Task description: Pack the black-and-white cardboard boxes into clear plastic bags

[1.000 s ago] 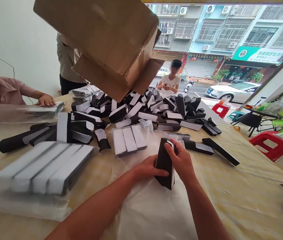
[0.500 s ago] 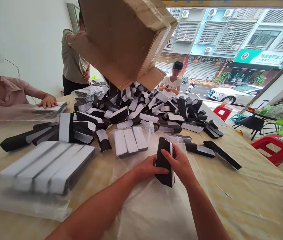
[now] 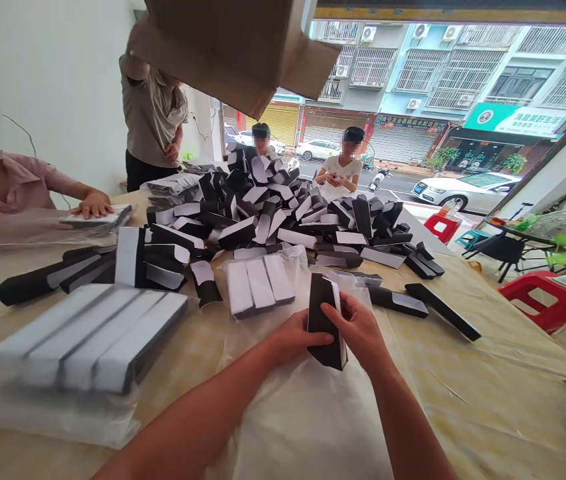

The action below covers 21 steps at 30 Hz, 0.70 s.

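Left hand (image 3: 295, 338) and right hand (image 3: 361, 328) curled firmly around black-and-white carton (image 3: 321, 315), thumbs on black face; overly hard thumb pressure could dent seemingly thin side

The small box (image 3: 320, 297) is long and narrow, black on its wide face, with some white showing along the right side. It stands almost upright, slightly tilted, above the clear plastic bag (image 3: 313, 420); contact with the bag is unclear.
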Tool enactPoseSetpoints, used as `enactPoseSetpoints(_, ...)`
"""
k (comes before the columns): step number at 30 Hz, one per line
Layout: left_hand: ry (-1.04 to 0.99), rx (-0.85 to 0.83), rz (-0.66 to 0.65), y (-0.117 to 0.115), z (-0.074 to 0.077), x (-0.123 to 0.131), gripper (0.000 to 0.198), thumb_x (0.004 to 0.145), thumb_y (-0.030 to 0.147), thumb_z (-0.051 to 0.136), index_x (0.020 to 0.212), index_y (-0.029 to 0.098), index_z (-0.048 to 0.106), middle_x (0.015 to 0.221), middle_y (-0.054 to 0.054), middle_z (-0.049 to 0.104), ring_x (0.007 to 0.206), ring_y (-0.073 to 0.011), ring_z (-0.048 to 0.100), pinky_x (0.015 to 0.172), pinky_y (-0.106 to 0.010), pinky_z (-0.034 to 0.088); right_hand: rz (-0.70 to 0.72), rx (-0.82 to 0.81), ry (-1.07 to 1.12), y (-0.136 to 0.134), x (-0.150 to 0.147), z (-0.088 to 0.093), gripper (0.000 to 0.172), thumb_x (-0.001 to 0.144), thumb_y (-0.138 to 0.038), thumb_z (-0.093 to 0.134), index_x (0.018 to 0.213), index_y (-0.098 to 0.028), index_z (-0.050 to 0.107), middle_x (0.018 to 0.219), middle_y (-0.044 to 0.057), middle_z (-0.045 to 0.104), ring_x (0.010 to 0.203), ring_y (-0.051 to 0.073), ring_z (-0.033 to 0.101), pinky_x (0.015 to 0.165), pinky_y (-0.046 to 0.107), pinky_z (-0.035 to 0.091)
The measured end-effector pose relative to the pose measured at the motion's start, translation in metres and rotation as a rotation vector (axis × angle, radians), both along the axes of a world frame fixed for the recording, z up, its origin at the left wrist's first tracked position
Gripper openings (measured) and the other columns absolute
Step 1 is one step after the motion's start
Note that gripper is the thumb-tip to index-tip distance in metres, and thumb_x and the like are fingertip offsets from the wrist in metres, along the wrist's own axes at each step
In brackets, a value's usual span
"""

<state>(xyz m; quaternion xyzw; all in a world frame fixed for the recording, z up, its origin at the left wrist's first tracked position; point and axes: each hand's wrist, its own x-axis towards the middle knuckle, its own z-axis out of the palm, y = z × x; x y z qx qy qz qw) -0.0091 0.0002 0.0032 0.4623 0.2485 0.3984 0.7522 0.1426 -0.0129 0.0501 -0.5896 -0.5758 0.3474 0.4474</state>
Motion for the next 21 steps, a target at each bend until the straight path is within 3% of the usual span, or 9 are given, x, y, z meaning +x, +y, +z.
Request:
enactPoseSetpoints(11,-0.059,-0.005,0.029,0.0046,-0.0067,0.001,0.054,0.06,0.033,0.092,0.106,0.014,0.073,0.099,-0.01,0.074,0.092,-0.0247,0.067,0.087,-0.036,0.049,0.06,-0.031,0.005,0.0024,-0.0012,-0.0047,0.057,0.077,-0.056,0.069,0.121,-0.02,0.064,0.106,0.008,0.075,0.097,0.029,0.07,0.087,0.045,0.055)
enactPoseSetpoints(21,-0.134,-0.063,0.091,0.005,-0.0053,0.0025,0.057,0.061,0.034,0.091,0.11,0.014,0.071,0.11,-0.013,0.073,0.101,-0.0272,0.067,0.093,-0.038,0.047,0.072,-0.074,0.005,0.003,0.0077,-0.0027,0.071,0.07,-0.063,0.072,0.124,-0.017,0.064,0.106,0.011,0.076,0.099,0.031,0.07,0.089,0.047,0.055)
